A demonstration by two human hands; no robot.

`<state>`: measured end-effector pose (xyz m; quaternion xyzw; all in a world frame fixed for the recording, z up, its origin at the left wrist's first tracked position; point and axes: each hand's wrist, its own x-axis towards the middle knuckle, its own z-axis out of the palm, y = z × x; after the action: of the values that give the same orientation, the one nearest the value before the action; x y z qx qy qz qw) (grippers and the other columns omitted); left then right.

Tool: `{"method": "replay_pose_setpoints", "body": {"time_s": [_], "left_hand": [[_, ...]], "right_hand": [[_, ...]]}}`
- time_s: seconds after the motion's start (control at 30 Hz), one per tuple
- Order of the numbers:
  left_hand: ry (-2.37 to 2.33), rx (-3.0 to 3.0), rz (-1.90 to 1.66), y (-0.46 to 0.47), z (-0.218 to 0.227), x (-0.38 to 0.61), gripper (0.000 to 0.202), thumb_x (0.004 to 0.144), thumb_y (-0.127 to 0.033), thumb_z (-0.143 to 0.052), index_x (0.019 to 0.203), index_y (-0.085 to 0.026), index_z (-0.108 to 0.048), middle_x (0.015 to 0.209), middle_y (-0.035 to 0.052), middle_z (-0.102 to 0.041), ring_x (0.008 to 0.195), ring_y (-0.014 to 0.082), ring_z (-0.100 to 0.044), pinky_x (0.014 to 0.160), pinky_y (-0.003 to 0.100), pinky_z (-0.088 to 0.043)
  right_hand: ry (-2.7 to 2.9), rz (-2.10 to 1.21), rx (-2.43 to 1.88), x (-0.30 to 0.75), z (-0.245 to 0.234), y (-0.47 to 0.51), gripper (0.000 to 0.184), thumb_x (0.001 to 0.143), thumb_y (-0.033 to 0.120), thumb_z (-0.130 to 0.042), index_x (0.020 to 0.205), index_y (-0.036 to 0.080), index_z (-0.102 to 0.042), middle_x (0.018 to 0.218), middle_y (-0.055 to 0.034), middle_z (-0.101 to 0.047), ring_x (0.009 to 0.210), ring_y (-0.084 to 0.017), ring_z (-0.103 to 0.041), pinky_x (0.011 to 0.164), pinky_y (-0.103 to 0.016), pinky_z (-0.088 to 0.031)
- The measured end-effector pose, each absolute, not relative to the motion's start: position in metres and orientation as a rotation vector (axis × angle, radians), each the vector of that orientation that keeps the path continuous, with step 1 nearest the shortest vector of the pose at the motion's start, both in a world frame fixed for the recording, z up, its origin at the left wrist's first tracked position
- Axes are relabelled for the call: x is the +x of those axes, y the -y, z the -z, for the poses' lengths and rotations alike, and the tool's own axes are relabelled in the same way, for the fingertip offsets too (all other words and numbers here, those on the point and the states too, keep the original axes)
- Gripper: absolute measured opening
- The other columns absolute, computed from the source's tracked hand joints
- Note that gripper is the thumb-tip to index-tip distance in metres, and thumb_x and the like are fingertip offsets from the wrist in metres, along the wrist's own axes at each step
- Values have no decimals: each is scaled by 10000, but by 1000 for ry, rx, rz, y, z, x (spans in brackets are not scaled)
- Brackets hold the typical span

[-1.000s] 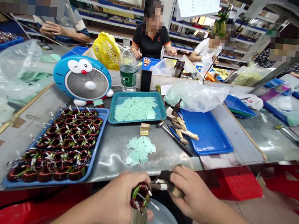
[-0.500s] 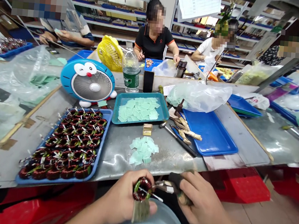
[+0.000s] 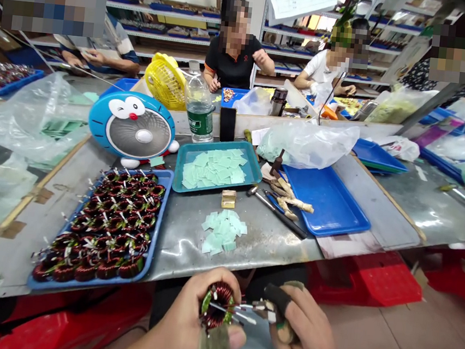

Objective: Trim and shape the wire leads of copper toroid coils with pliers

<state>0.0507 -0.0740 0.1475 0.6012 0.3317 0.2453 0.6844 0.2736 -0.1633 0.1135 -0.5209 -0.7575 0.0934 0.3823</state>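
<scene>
While left hand [image 3: 197, 325] clenches copper coil [image 3: 216, 306] right of blue tray [image 3: 157, 227], right hand [image 3: 299, 334] grips taped tool [image 3: 275, 305] at coil's leads. Many coils [image 3: 99, 233] fill tray; green squares [image 3: 223, 231] lie piled right of tray.

Left hand [image 3: 189, 324] just beside right hand [image 3: 303, 335]

**A:** What's the toroid coil [image 3: 215, 305] wound with?

**B:** Glossy copper wire [image 3: 221, 292], lol. The bench top [image 3: 258, 248] is dull scuffed metal, the blue tray [image 3: 324, 202] is smooth shiny plastic, and that tool grip [image 3: 276, 298] looks like matt black cloth.
</scene>
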Motion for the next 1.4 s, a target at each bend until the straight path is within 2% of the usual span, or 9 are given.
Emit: {"method": "replay_pose_setpoints", "body": {"time_s": [0.1,0.27,0.43,0.57,0.7,0.9,1.03,1.2,1.4], "left_hand": [[-725,1302,-608,79,-150,53,328,705,-358,-815,847,-189,-573,687,-46,-501,587,86,-379,543,214,-325],[-762,1313,-757,84,-150,57,330,743,-424,-799,875,-204,-592,747,-35,-526,641,99,-428,590,209,-350],[-762,1244,-788,86,-146,63,381,724,-467,-823,908,-211,-609,789,-33,-542,679,103,-448,624,210,-363],[-691,1299,-655,77,-148,58,394,685,-390,-852,911,-199,-591,749,-50,-521,652,93,-411,604,213,-334],[-728,1434,-421,63,-152,48,395,672,-326,-859,928,-175,-600,744,-55,-513,661,91,-395,605,221,-321],[-793,1439,-231,57,-156,50,368,666,-331,-843,874,-164,-589,745,-56,-514,673,96,-396,607,228,-336],[-779,1460,-161,59,-163,55,363,682,-349,-827,820,-176,-539,713,-68,-472,663,94,-364,575,226,-319],[-776,1466,-154,61,-170,56,341,671,-320,-818,838,-183,-554,738,-69,-507,662,92,-392,559,215,-344],[-774,1482,-119,60,-173,56,336,653,-316,-811,808,-188,-542,706,-76,-504,639,87,-390,538,212,-338]], "right_hand": [[1839,-232,-1309,265,-112,163,437,841,31,-504,1248,168,-579,985,-109,-624,874,-223,-603,718,-334,-542],[1778,-146,-1295,255,-101,163,435,843,37,-521,1260,130,-602,1012,-122,-628,903,-224,-629,742,-331,-561],[1720,-89,-1319,248,-90,165,399,864,68,-526,1247,143,-609,1023,-116,-632,906,-227,-645,764,-339,-564],[1714,-131,-1321,252,-84,166,453,876,73,-531,1319,154,-572,1084,-120,-622,951,-228,-635,794,-342,-565],[1802,-282,-1378,279,-93,163,457,928,81,-548,1370,196,-544,1183,-122,-604,1071,-245,-603,889,-360,-546],[2076,-435,-1489,308,-125,149,183,965,114,-534,1113,212,-578,1175,-116,-572,996,-261,-543,832,-416,-497],[2263,-373,-1435,300,-135,135,147,941,107,-518,1054,191,-561,1188,-122,-557,975,-272,-494,815,-445,-461],[2331,-277,-1317,296,-137,120,88,915,110,-549,959,182,-524,1116,-111,-579,889,-241,-463,749,-388,-406],[2378,-205,-1218,302,-140,117,128,886,74,-523,945,186,-510,1032,-102,-590,841,-228,-441,703,-357,-345]]}}
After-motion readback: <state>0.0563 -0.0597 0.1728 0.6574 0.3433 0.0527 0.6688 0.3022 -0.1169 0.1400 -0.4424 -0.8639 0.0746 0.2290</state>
